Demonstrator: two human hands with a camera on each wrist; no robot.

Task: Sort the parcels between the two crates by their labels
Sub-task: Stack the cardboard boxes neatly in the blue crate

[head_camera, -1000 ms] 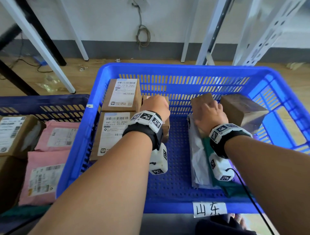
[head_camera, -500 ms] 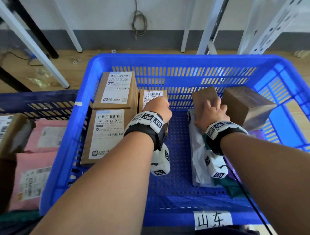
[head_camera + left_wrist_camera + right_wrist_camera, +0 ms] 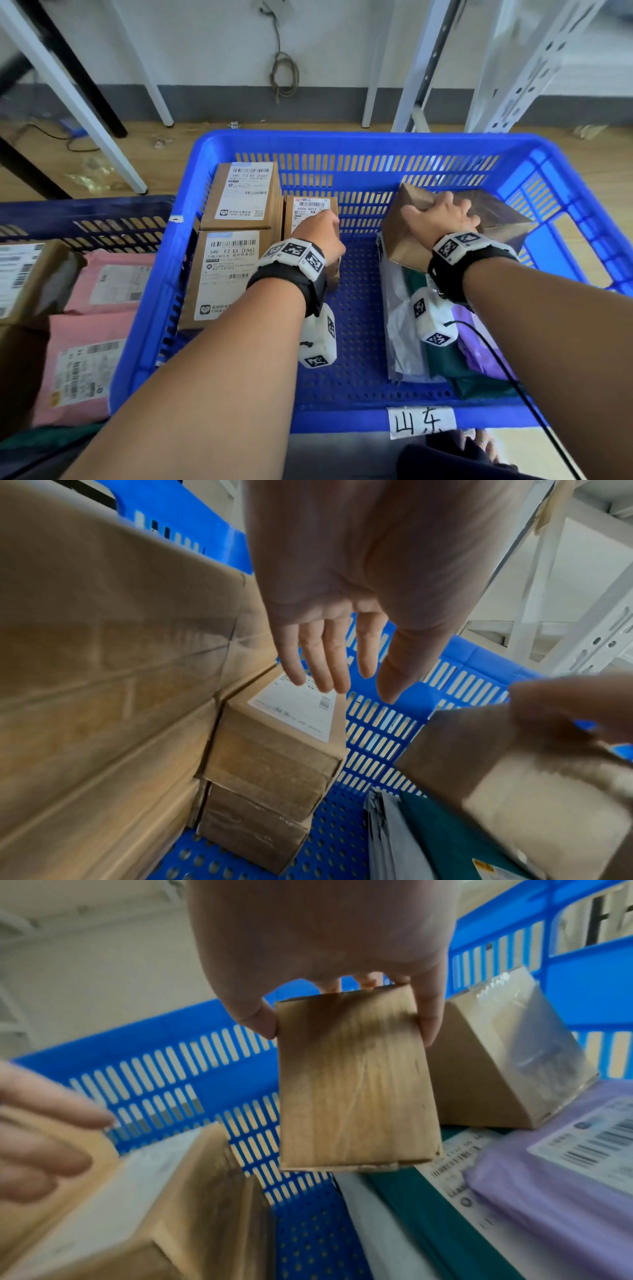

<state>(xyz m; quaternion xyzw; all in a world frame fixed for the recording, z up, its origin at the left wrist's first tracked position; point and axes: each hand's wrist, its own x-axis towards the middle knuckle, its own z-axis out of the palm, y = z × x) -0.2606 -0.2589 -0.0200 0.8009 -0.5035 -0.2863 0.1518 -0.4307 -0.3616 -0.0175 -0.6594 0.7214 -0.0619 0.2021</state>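
Wooden flooring and white shelf legs lie behind the blue crate (image 3: 342, 144), which carries a handwritten paper tag (image 3: 423, 422) on its near rim. From the head view, the right hand (image 3: 440, 219) grips a plain brown box (image 3: 402, 240) from above, its lower edge over the grey and green mailer bags (image 3: 407, 329) beneath the wrist. Just beyond its fingers sits a taped box (image 3: 500, 219). The left hand (image 3: 320, 233) is above a small labelled box (image 3: 310, 209); two larger labelled boxes (image 3: 239, 219) stand just to the outside of its fingers. A dark crate (image 3: 85, 212) further left holds pink mailers (image 3: 89, 342).

Seen from the left wrist, the left hand (image 3: 346, 593) is spread with straight fingers (image 3: 329, 658) holding nothing; the fingertips hover over the label of the small labelled box (image 3: 274, 739), whether touching it I cannot tell. The crate wall (image 3: 394, 723) shows past the fingertips.

Seen from the right wrist, the right hand (image 3: 325, 942) pinches the plain brown box (image 3: 352, 1080), thumb on one side edge, fingers (image 3: 430, 1015) curled over the top and the other side. The box hangs below the palm. The taped box (image 3: 507, 1064) is just beside the little finger, resting on a purple mailer (image 3: 555, 1191).
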